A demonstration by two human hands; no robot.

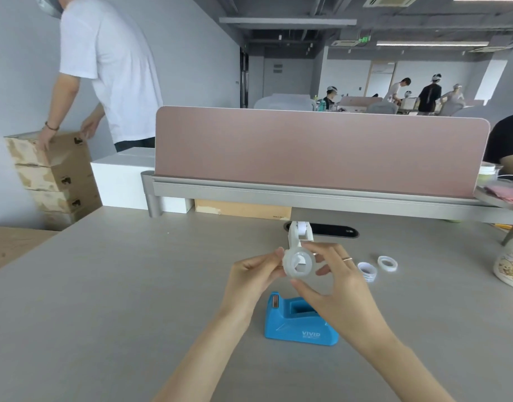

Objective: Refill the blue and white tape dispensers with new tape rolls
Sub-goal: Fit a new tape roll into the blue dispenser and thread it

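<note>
A clear tape roll [299, 264] is held up above the desk between both hands. My left hand [253, 274] pinches its left edge and my right hand [333, 281] grips its right side with thumb and fingers. Below them the blue tape dispenser [295, 322] stands on the grey desk [118, 285], its roll slot empty and its right end hidden by my right wrist. The white tape dispenser [299, 235] stands farther back, partly hidden by the roll. To the right lie an empty tape core [367, 270] and a thin tape roll [387, 263].
A pink desk divider [319, 149] closes off the far edge, with a dark cable slot [333, 230] before it. A cartoon-printed mug [510, 266] stands at the right edge. A person in a white shirt handles stacked cardboard boxes [53, 175] at far left.
</note>
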